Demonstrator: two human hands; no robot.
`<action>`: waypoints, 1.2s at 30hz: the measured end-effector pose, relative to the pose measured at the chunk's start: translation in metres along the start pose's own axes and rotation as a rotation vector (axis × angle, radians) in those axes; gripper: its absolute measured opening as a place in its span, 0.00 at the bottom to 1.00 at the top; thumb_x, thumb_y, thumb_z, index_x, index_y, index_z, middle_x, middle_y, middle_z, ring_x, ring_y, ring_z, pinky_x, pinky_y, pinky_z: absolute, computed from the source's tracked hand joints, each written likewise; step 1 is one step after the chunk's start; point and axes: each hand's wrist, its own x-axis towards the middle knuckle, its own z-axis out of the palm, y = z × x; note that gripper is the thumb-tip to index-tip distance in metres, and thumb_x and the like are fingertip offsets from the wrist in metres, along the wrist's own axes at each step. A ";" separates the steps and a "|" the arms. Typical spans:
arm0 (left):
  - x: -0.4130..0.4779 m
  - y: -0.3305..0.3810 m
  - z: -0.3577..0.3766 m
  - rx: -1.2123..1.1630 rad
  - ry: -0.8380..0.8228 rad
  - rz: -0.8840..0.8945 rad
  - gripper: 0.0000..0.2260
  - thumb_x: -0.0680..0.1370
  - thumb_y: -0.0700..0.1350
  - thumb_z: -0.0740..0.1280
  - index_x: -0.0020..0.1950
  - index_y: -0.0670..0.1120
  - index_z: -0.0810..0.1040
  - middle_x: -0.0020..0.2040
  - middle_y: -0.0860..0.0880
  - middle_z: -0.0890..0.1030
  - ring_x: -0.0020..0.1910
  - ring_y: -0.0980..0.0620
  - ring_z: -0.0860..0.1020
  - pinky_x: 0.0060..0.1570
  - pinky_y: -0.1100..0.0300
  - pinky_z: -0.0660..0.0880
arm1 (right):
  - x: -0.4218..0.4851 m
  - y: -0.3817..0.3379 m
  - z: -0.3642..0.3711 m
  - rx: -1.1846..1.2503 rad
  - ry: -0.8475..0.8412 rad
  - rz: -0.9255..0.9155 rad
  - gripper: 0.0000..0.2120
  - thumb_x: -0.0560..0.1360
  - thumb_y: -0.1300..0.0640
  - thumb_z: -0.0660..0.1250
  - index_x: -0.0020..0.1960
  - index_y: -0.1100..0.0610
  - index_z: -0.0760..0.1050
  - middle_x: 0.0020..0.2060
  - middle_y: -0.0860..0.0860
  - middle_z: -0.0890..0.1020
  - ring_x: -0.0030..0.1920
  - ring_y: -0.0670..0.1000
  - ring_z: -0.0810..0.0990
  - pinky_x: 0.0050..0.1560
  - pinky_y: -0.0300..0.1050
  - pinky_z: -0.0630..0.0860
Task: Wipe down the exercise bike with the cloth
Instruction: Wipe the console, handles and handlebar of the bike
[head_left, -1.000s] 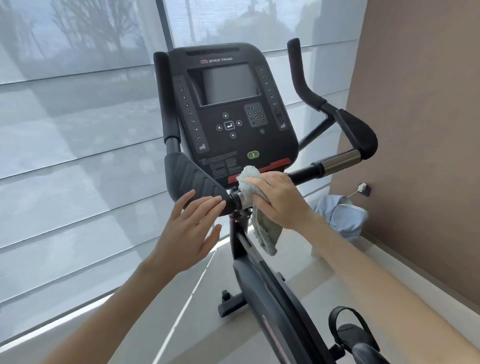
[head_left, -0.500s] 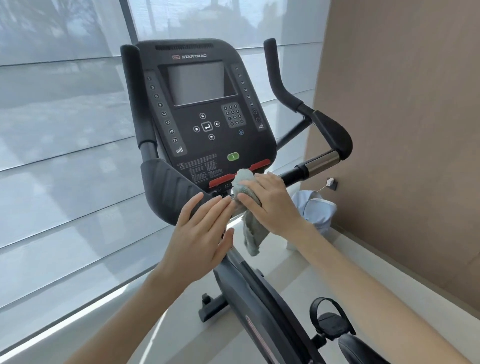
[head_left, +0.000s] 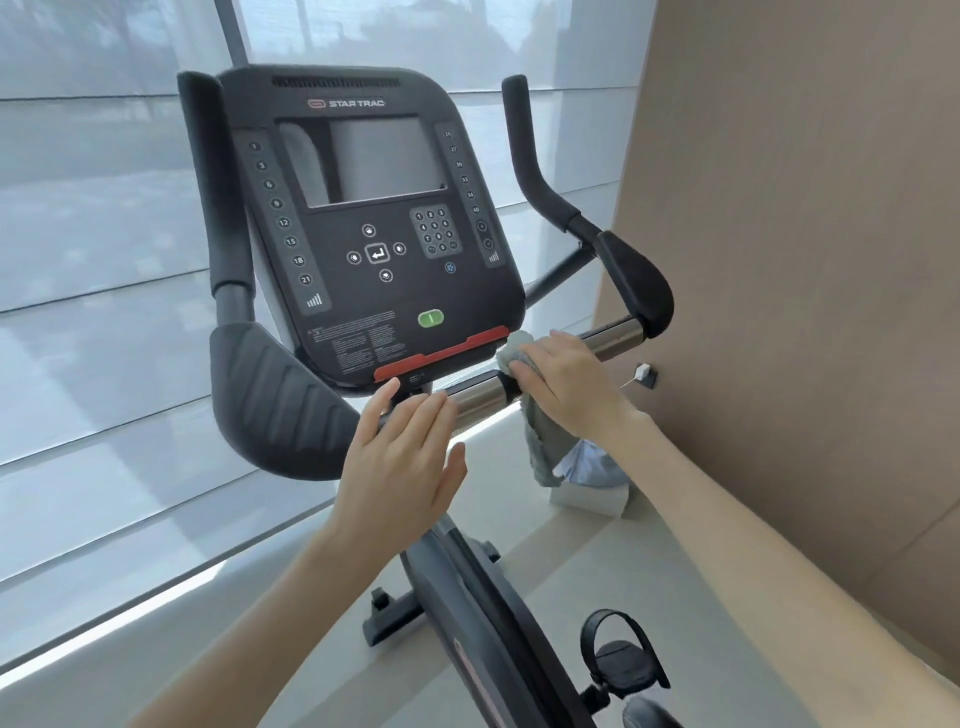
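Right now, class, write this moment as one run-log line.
step: handlebar wipe | right hand: grips cloth on handlebar | left hand: open, fingers straight, at handlebar

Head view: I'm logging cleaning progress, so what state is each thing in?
Console screen: dark.
Cloth: bunched on the handlebar, tail hanging.
Right hand: grips the cloth round the handlebar.
Left hand: fingers straight, holds nothing.
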 end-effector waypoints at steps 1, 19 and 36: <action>0.001 0.002 -0.001 0.013 0.001 -0.011 0.18 0.80 0.49 0.58 0.58 0.39 0.81 0.55 0.44 0.83 0.56 0.46 0.80 0.72 0.48 0.57 | 0.007 0.000 -0.003 -0.011 -0.052 -0.001 0.24 0.80 0.48 0.47 0.46 0.60 0.77 0.37 0.53 0.81 0.41 0.56 0.77 0.61 0.55 0.70; -0.002 0.021 -0.004 0.141 -0.037 -0.106 0.17 0.79 0.48 0.60 0.60 0.39 0.81 0.59 0.44 0.82 0.59 0.46 0.79 0.71 0.44 0.59 | -0.028 -0.002 0.052 0.143 0.406 -0.128 0.19 0.83 0.52 0.52 0.66 0.63 0.71 0.62 0.61 0.75 0.64 0.62 0.71 0.69 0.61 0.64; -0.020 0.009 -0.015 0.153 -0.060 -0.135 0.19 0.79 0.48 0.58 0.61 0.38 0.79 0.59 0.42 0.81 0.58 0.43 0.79 0.69 0.41 0.62 | -0.027 -0.055 0.066 0.178 0.464 -0.232 0.19 0.81 0.50 0.57 0.68 0.58 0.68 0.63 0.59 0.77 0.66 0.59 0.72 0.72 0.57 0.61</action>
